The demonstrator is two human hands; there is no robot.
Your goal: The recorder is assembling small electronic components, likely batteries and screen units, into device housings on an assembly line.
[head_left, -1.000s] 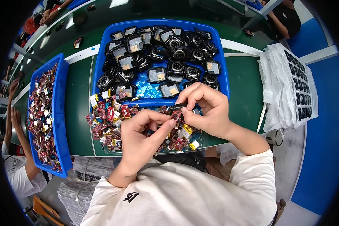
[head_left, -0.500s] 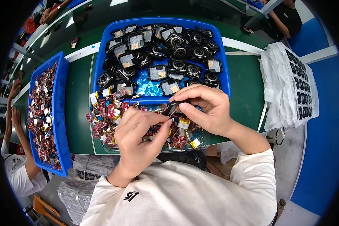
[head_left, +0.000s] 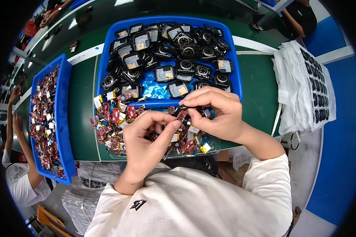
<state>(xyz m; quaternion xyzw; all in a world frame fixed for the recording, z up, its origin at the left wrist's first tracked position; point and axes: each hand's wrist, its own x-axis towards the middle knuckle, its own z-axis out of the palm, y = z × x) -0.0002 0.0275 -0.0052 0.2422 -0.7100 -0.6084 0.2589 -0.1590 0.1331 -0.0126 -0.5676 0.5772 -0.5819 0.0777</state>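
My right hand [head_left: 217,108] pinches a dark watch case [head_left: 188,107], held edge-on above the front side of a blue bin [head_left: 238,75]. Thumb and forefinger of my left hand [head_left: 148,136] close on a small red circuit board [head_left: 182,115] right below the case. Whether the board is still joined to the case is hidden by my fingers. The bin holds many black watch cases [head_left: 186,65], some showing a round sensor back, others an open front. Beneath my hands, a clear tray [head_left: 215,151] is heaped with red boards and small silver-and-yellow batteries [head_left: 205,148].
At left stands another blue bin [head_left: 67,158] full of boards and batteries. Stacked white plastic trays [head_left: 288,87] with black pieces stand at right. A co-worker's arms [head_left: 17,130] reach in from the left; other people are across the green bench [head_left: 257,85].
The red board now shows between my left fingertips, below the case. The watch case has tilted to a flatter, edge-on view, and my left hand has turned slightly.
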